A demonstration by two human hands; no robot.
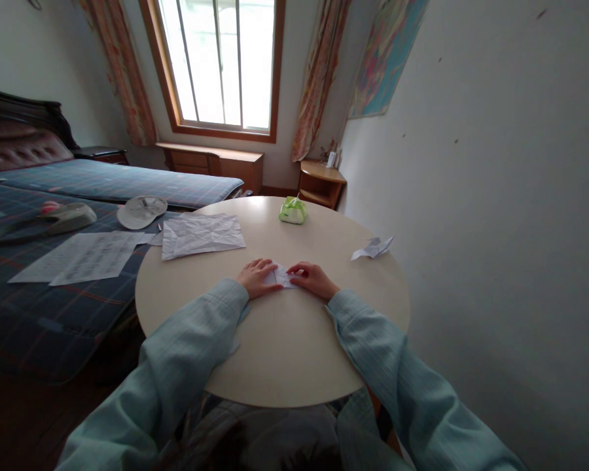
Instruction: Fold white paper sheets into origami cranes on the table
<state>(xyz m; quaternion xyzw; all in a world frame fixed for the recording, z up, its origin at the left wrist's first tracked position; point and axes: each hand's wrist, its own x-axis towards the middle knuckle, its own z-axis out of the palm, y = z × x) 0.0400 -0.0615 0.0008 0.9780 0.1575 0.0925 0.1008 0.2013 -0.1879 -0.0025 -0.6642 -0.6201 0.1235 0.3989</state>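
Note:
A small folded white paper (283,277) lies on the round cream table (285,347) in front of me, between my two hands. My left hand (258,279) lies flat on its left part, fingers stretched out and thumb along the near edge. At the paper's right end, the fingers of my right hand (315,280) are bent and pinched together on it. Both hands cover parts of the paper, so its full shape is hidden.
A creased white sheet (203,235) lies at the table's left, a folded paper piece (373,248) at the right, a green tissue pack (293,210) at the back. Printed sheets (91,256) and a white cap (141,212) rest on the bed. A wall (500,261) stands right.

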